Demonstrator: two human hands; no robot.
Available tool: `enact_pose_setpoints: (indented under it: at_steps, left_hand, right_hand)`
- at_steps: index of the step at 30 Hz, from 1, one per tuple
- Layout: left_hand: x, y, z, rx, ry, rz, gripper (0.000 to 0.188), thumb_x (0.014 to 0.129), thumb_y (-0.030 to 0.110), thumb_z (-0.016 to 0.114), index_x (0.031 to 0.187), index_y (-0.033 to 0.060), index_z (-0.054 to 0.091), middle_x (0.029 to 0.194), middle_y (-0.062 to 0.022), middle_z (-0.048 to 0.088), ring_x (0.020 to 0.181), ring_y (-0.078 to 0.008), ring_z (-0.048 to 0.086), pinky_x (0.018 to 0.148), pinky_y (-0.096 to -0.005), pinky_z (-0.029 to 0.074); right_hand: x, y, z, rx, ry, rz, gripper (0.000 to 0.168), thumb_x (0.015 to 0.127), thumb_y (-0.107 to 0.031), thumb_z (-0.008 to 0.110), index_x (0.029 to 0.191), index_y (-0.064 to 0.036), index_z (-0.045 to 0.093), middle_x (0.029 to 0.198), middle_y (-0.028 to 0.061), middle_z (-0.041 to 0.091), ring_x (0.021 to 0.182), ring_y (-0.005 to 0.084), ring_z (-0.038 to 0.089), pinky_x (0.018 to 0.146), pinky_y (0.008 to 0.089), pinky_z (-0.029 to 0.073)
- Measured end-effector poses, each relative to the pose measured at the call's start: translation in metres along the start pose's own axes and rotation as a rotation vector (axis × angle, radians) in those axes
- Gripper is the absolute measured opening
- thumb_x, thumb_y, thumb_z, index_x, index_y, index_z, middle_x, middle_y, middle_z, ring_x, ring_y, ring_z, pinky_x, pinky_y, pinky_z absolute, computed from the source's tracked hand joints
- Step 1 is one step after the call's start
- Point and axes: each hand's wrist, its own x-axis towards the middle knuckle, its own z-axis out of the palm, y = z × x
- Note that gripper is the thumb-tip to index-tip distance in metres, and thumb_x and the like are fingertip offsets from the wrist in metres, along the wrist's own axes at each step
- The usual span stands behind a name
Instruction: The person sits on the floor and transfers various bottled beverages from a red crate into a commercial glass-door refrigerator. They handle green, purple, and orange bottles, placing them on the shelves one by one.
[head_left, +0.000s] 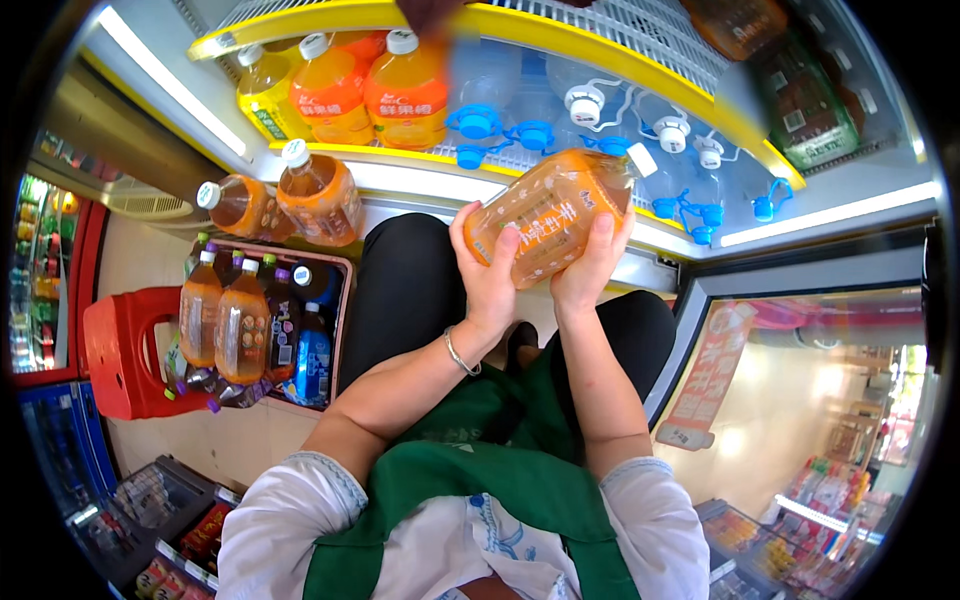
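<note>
A large plastic bottle of amber drink (551, 214) is held in both hands, tilted, with its white cap pointing up and to the right. Around its base end is my left hand (487, 277), and my right hand (592, 259) grips it near the shoulder. White writing and small flower shapes cover its orange wrap. Just beyond it, inside the cooler, stand large water bottles with blue caps (476, 122) and white caps (585, 106). Two similar amber bottles, one upright (319, 195) and one leaning (247, 206), are at the cooler's left front edge.
Orange juice bottles (407, 97) fill the lower shelf's left side, under a yellow-edged wire shelf (585, 37). To my left, a crate (341, 330) holds mixed bottles beside a red plastic stool (124, 352). The open glass door (795, 360) stands on the right.
</note>
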Motion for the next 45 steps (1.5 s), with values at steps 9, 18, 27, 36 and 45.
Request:
enact_pose_setpoints:
  at_steps: [9, 18, 27, 36, 45]
  left_hand:
    - [0.005, 0.005, -0.005, -0.254, -0.207, -0.222, 0.055, 0.090, 0.029, 0.062, 0.130, 0.0084, 0.031, 0.121, -0.0090, 0.044, 0.110, -0.0187, 0.047, 0.095, -0.0329, 0.041]
    - [0.014, 0.014, -0.001, 0.234, -0.739, -0.073, 0.102, 0.061, 0.019, 0.088, 0.138, -0.0004, 0.023, 0.133, -0.0117, 0.040, 0.123, -0.0211, 0.043, 0.103, -0.0351, 0.036]
    - [-0.002, 0.015, 0.003, 0.559, -0.538, 0.405, 0.094, 0.065, 0.011, 0.083, 0.136, 0.0027, 0.022, 0.129, -0.0118, 0.034, 0.121, -0.0225, 0.041, 0.102, -0.0357, 0.037]
    - [0.005, 0.012, -0.008, 0.524, -0.567, 0.341, 0.094, 0.065, 0.018, 0.085, 0.135, 0.0016, 0.025, 0.129, -0.0135, 0.041, 0.123, -0.0242, 0.042, 0.103, -0.0379, 0.036]
    - [-0.004, 0.115, -0.062, 0.386, -0.535, 0.053, 0.089, 0.062, 0.021, 0.087, 0.131, 0.0018, 0.035, 0.123, -0.0116, 0.048, 0.116, -0.0174, 0.046, 0.098, -0.0326, 0.038]
  right_hand:
    - [0.027, -0.025, -0.020, -0.109, -0.252, -0.028, 0.081, 0.072, -0.028, 0.076, 0.135, 0.000, 0.033, 0.126, 0.0118, 0.046, 0.116, 0.0201, 0.046, 0.100, 0.0342, 0.037]
    - [0.047, -0.054, -0.044, 0.214, -0.418, 0.146, 0.094, 0.062, -0.032, 0.079, 0.137, 0.000, 0.031, 0.127, 0.0140, 0.047, 0.118, 0.0232, 0.048, 0.101, 0.0363, 0.037]
    - [0.054, -0.065, -0.046, 0.116, -0.712, 0.197, 0.116, 0.052, -0.047, 0.088, 0.142, -0.004, 0.028, 0.132, 0.0173, 0.045, 0.122, 0.0282, 0.047, 0.105, 0.0410, 0.035]
    - [0.055, -0.060, -0.047, -0.035, -0.686, 0.138, 0.112, 0.059, -0.053, 0.082, 0.142, 0.000, 0.027, 0.133, 0.0103, 0.043, 0.124, 0.0221, 0.042, 0.105, 0.0379, 0.031]
    - [0.018, -0.082, 0.007, -0.356, -0.821, 0.067, 0.099, 0.068, -0.051, 0.077, 0.137, 0.004, 0.031, 0.133, 0.0144, 0.043, 0.124, 0.0242, 0.043, 0.104, 0.0380, 0.032]
